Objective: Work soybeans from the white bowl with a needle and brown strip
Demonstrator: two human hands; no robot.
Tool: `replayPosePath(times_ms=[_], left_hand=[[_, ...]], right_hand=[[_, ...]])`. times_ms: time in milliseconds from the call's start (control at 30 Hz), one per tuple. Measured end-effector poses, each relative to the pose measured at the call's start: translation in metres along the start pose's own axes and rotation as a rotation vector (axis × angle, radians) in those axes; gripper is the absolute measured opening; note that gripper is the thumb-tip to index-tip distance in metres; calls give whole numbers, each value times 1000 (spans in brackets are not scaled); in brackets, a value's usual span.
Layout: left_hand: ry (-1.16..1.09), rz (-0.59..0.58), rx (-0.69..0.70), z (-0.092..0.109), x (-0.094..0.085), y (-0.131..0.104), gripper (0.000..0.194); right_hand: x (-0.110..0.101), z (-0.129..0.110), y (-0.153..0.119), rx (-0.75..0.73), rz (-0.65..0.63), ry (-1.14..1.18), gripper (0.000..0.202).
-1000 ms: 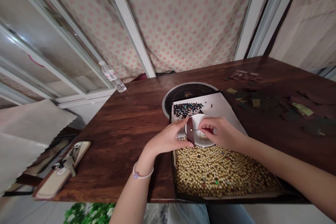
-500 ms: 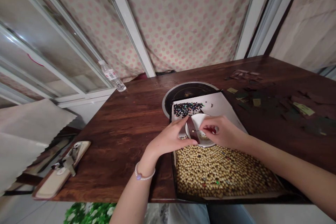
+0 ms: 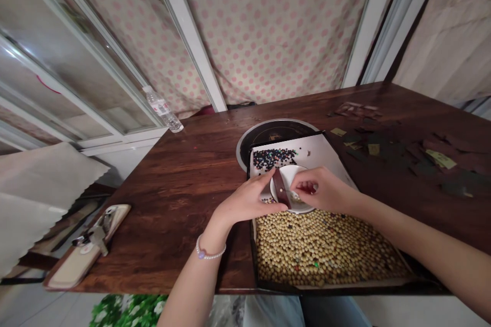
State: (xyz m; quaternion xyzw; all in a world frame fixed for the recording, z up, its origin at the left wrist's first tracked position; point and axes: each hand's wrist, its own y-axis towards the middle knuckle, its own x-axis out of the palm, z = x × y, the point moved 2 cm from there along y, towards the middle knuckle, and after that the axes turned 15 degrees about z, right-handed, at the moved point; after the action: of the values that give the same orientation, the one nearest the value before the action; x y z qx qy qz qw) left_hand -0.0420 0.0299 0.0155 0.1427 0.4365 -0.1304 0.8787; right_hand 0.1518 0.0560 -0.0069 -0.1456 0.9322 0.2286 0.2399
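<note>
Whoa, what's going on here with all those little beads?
Somebody's left hand is holding a brown strip between thumb and fingers, over a white bowl. The right hand is pinched close by, seemingly on a thin strand reaching toward a pale bead at the strip. The bowl is in a tray. Lots of tan beads cover its near part, and dark beads lie in its far left corner.
</note>
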Motion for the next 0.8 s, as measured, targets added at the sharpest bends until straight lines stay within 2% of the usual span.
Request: replayPosePath(times_ms=[67,167,300,433,567,700,800], left_hand=[[2,-10,-2,0,0,0,90],[-5,-21,2,0,0,0,90],[-10,-34,2,0,-1,1,89],[-21,-31,12,1,-1,2,87],[-24,-29,6,2,-1,2,87],[-21,-30,-7,2,-1,1,88],[-34,-34,0,1,-1,1,87]], right_hand=[[1,0,0,10,-33,14,13],[-2,1,2,28,79,-28,13],[0,-1,1,7,-45,9,14],[-2,-1,3,8,90,-49,16],[1,0,4,-14,-41,18,15],[-1,2,6,-2,123,-38,15],[0,2,5,-22,-13,18,15]])
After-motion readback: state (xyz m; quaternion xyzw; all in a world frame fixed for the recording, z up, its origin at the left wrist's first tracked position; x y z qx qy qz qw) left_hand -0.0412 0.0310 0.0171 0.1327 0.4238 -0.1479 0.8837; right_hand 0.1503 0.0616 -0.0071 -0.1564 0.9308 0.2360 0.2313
